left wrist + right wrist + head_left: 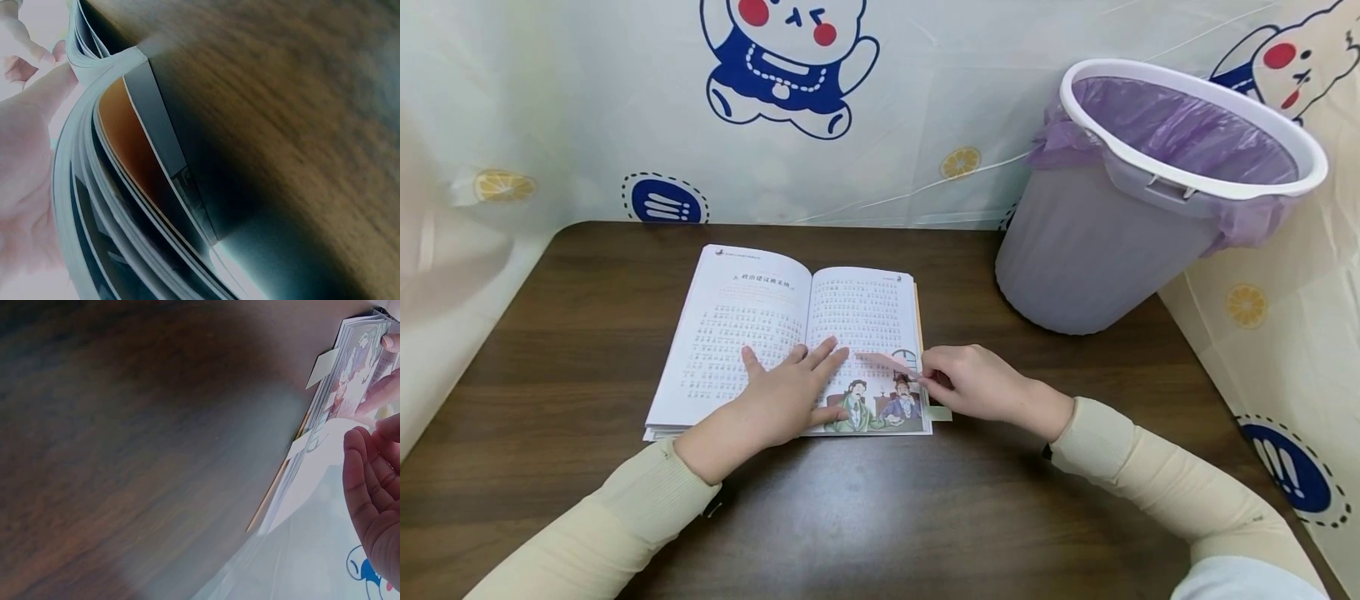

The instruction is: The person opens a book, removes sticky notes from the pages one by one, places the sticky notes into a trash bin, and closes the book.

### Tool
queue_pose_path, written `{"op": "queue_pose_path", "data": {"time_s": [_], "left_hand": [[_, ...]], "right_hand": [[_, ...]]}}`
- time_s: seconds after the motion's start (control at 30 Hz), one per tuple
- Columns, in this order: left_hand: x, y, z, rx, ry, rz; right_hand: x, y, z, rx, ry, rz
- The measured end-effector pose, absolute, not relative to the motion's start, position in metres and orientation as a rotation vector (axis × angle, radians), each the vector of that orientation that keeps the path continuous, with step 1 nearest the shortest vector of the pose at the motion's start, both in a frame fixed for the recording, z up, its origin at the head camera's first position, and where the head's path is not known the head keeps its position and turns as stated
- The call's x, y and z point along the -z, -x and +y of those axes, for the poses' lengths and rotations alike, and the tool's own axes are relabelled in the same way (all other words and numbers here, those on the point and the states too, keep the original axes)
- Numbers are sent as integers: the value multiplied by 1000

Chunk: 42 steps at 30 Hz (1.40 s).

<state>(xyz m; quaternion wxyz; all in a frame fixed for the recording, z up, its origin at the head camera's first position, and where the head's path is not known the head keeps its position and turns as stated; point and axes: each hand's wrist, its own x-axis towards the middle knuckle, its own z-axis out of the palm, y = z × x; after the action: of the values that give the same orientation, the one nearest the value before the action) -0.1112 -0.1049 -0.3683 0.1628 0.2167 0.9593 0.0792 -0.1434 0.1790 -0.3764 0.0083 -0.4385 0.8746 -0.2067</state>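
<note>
An open book (pixel 741 333) with printed pages lies on the table, a colour picture of two figures at the lower right page. Across its middle, my left hand (pixel 786 396) rests with fingers spread on the pages. My right hand (pixel 977 383) is at the right page's edge, pinching a thin pink paper slip (pixel 887 362) between thumb and fingers, over the page. In the right wrist view the fingertips of my right hand (pixel 375 487) meet beside the page edges; the slip is hard to make out there. A pale green tab (pixel 942 413) sticks out below that hand.
A grey trash bin (pixel 1090 242) with a white rim and purple liner stands at the back right of the brown wooden table (pixel 565 350). A white patterned curtain (pixel 910 108) hangs behind. Two pale tabs, one an upper tab (pixel 322 367), project from the book's side.
</note>
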Motion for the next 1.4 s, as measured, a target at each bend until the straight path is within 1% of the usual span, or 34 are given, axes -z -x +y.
{"op": "queue_pose_path", "data": {"time_s": [0.3,0.87,1.4], "left_hand": [[368,111,-105,-231,-618,2728],[367,111,-104,-233,-620,2729],[369,111,-106,-228,-616,2738]], "right_hand": [[371,143,190,693,1252,2795],[364,150,203,800,1194,2880],[359,159,211,909,1072,2912]]}}
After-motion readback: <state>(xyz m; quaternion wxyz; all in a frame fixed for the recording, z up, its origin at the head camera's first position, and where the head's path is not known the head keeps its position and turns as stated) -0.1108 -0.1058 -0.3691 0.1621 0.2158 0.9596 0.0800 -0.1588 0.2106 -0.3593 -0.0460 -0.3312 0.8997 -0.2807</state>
